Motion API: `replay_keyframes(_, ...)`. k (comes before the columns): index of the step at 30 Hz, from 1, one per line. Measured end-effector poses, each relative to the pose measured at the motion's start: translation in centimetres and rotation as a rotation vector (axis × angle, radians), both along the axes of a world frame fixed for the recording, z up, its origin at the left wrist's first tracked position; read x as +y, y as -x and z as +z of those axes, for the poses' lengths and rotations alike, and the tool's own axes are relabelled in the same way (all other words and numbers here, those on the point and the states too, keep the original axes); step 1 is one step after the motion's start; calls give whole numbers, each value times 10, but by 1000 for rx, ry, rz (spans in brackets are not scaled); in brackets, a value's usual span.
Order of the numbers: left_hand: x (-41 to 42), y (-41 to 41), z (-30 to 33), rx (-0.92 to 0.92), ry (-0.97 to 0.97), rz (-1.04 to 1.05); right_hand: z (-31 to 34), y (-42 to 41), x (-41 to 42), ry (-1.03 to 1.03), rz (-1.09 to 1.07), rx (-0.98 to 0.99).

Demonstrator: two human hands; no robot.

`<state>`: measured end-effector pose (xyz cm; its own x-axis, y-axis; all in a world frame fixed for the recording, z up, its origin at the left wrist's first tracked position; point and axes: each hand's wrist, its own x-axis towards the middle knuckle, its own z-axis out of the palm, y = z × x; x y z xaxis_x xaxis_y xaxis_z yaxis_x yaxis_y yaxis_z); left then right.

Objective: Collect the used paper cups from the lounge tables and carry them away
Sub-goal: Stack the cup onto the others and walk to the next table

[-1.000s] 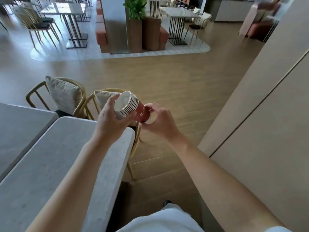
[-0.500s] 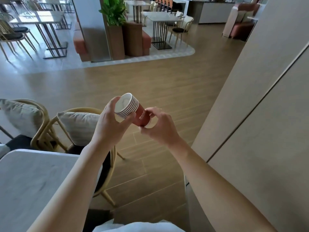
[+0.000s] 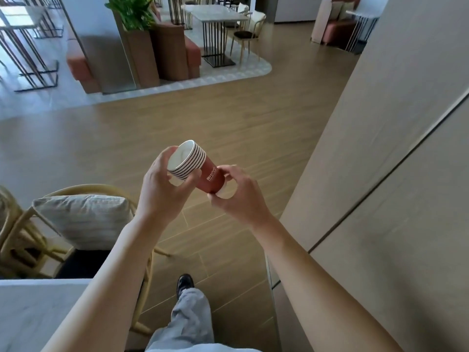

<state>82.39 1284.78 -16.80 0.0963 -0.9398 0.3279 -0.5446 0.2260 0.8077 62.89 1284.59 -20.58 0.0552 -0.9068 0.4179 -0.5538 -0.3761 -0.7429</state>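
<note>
A stack of several nested red paper cups [image 3: 203, 171] with white rims lies tilted in front of me, mouth facing up-left. My left hand [image 3: 162, 189] grips the rim end, fingers curled round the white lips. My right hand [image 3: 238, 196] holds the base end, thumb and fingers pinching the bottom of the outer cup. Both hands carry the stack in the air above the wooden floor.
A grey marble table corner [image 3: 30, 308] is at lower left, with a rattan chair and cushion [image 3: 83, 219] behind it. A beige panelled wall [image 3: 380, 174] runs along the right. Far ahead stand a planter [image 3: 142, 47] and another table [image 3: 218, 16]. My leg and shoe [image 3: 185, 288] step forward.
I have walked forward past the marble table and chairs, which slid down and left in view. The cup stack stays held between both hands, tilted slightly more upright.
</note>
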Motion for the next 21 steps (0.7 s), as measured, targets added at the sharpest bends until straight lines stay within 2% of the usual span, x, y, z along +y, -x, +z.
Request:
replay_keyframes(8, -112, 3, 0, 54, -4, -78, 8, 10, -88, 9, -93, 59)
replay_keyframes(21, -286, -50, 17, 99, 4, -163, 37, -47, -247, -29, -186, 48)
